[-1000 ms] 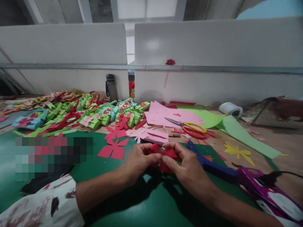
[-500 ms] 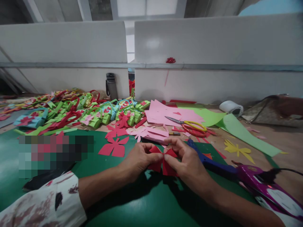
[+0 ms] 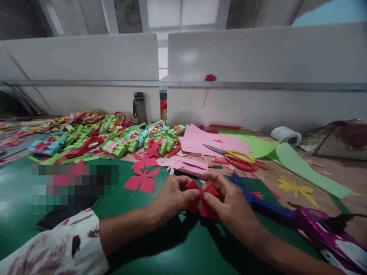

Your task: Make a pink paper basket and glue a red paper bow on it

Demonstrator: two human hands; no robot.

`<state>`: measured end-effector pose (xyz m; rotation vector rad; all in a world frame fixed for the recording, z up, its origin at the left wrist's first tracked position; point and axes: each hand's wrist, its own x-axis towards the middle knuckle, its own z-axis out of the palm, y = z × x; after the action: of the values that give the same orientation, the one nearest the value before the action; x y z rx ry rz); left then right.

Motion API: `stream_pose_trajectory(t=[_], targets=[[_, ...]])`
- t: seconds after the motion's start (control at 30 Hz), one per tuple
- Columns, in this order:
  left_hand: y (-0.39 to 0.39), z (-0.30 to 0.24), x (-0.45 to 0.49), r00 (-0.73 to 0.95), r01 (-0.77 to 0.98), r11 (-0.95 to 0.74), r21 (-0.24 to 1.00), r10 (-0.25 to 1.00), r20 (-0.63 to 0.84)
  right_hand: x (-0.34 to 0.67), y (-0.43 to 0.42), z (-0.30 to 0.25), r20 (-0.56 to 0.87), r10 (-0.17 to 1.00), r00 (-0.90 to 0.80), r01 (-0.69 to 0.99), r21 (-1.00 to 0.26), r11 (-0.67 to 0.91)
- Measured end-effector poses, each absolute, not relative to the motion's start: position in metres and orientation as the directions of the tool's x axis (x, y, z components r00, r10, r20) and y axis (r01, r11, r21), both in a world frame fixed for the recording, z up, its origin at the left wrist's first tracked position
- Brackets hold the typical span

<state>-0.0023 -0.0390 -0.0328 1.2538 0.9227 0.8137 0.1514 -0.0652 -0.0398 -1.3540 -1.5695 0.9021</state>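
Observation:
Both my hands pinch a red paper flower cut-out [image 3: 204,195] low over the green cutting mat [image 3: 137,236]. My left hand [image 3: 172,198] grips its left petals with thumb and fingers closed. My right hand [image 3: 226,202] pinches the right petals at the centre fold. Another flat red paper flower [image 3: 142,181] lies on the mat just left of my hands. A blue and purple glue gun [image 3: 289,217] lies right beside my right wrist.
Yellow-handled scissors [image 3: 232,154] rest on pink paper sheets [image 3: 200,141] behind my hands. A heap of green, red and blue paper baskets [image 3: 94,137] covers the left. A grey bottle [image 3: 139,107], a white tape roll [image 3: 286,135], green paper [image 3: 298,164] and a yellow cut-out [image 3: 296,188] lie farther back.
My hands stay on the red flower, with the fingers shifting slightly on its petals. The view has drifted a little to the left and down.

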Motion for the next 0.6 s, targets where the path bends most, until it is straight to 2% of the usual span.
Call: stream_pose_trajectory(t=[0.27, 0.6], targets=[[-0.035, -0.039, -0.004, 0.463, -0.002, 0.103, 0.995, 0.881, -0.09, 0.153, -0.065, -0.045, 0.151, 0.987, -0.055, 0.432, -0.888, 0.159], [-0.034, -0.04, -0.003, 0.458, 0.057, 0.052, 0.997, 0.886, -0.072, 0.152, -0.065, -0.043, 0.098, 0.994, -0.039, 0.395, -0.913, 0.105]])
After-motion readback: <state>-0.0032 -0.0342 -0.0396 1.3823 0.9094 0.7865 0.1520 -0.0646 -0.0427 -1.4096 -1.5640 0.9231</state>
